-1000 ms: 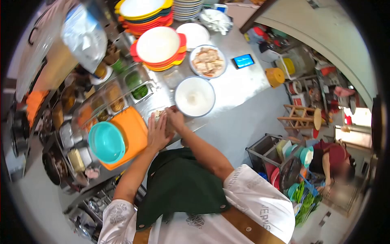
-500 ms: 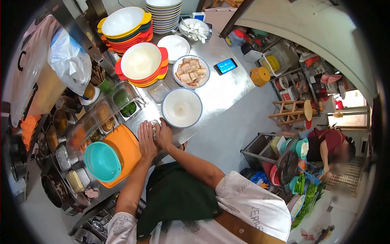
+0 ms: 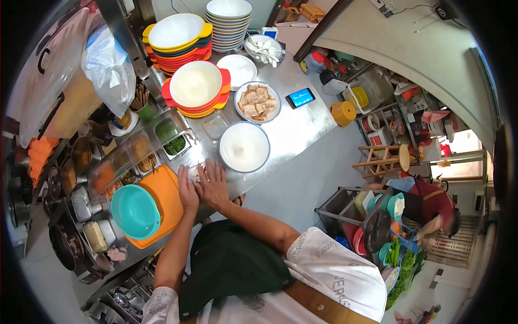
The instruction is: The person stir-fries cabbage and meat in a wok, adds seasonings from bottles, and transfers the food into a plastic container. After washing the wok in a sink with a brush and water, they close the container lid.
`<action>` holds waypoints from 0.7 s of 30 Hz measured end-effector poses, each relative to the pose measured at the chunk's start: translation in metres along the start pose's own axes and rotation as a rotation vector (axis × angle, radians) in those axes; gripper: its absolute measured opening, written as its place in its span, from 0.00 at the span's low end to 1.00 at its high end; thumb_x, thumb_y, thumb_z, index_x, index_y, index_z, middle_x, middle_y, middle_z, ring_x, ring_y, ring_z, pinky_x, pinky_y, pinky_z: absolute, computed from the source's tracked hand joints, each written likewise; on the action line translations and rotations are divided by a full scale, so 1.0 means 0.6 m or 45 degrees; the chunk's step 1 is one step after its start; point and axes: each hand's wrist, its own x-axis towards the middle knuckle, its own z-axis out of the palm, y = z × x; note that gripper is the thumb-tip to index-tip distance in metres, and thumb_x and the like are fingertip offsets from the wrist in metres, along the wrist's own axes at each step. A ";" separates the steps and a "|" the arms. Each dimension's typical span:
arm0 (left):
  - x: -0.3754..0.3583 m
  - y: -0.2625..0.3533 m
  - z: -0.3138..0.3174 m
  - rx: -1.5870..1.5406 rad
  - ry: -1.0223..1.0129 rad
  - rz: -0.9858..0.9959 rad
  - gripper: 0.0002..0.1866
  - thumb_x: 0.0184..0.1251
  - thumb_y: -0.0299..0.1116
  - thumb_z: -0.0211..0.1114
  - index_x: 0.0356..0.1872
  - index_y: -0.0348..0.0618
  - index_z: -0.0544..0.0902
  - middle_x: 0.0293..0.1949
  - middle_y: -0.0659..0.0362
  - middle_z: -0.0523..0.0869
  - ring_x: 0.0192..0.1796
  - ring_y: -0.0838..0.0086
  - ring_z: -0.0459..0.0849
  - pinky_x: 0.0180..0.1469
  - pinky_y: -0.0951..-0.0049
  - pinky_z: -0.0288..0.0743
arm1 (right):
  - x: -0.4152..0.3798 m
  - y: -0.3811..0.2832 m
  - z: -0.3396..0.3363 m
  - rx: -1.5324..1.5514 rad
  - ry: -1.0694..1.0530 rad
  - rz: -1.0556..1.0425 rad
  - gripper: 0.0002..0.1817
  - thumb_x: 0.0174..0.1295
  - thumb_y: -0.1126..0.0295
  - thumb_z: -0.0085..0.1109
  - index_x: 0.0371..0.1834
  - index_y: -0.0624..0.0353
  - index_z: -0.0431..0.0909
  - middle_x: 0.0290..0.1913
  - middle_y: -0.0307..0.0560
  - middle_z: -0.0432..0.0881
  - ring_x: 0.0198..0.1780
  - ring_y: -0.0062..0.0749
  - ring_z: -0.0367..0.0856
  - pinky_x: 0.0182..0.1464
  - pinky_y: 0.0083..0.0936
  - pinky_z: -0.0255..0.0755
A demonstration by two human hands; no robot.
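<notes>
Both my hands rest low on the metal counter (image 3: 294,141), close together around a small pale item (image 3: 198,171) that they partly cover. My left hand (image 3: 187,189) lies on its left side, beside the edge of the orange board (image 3: 168,201). Fingers spread, my right hand (image 3: 212,185) touches the item from the right. Just above my right hand stands a white bowl (image 3: 244,147) with a little pale matter at its bottom. Beyond it is a bowl of sliced meat (image 3: 258,102). A teal bowl (image 3: 135,211) sits on the orange board.
Stacked red-handled bowls (image 3: 195,84), white plates (image 3: 237,72), a spoon bowl (image 3: 264,49) and a phone (image 3: 300,98) stand farther back. Trays with greens (image 3: 174,145) line the left. A person (image 3: 433,202) bends near a cart (image 3: 345,208) at the right.
My right hand has spread its fingers and tilted over the small item. My left hand has shifted slightly left and down. The view has turned a little; the other person has moved.
</notes>
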 end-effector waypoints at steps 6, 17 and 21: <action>0.050 -0.024 -0.042 -0.051 -0.055 -0.465 0.16 0.75 0.33 0.56 0.56 0.37 0.83 0.48 0.48 0.88 0.52 0.62 0.86 0.57 0.66 0.76 | -0.009 -0.024 0.013 -0.178 -0.189 -0.075 0.41 0.63 0.42 0.55 0.80 0.38 0.57 0.83 0.54 0.46 0.81 0.66 0.42 0.71 0.77 0.41; 0.089 -0.043 -0.044 0.077 -0.254 -0.658 0.08 0.71 0.32 0.61 0.38 0.39 0.85 0.29 0.53 0.88 0.31 0.66 0.87 0.36 0.63 0.79 | -0.001 -0.002 0.024 -0.232 -0.204 -0.233 0.47 0.59 0.40 0.59 0.81 0.38 0.53 0.83 0.54 0.45 0.81 0.66 0.41 0.73 0.73 0.40; 0.068 -0.130 -0.026 0.557 -0.264 -0.483 0.14 0.66 0.40 0.67 0.46 0.42 0.82 0.41 0.45 0.88 0.42 0.61 0.89 0.46 0.55 0.80 | -0.008 0.019 -0.005 -0.136 -0.331 -0.175 0.54 0.53 0.39 0.66 0.82 0.40 0.51 0.83 0.52 0.45 0.81 0.65 0.39 0.74 0.73 0.35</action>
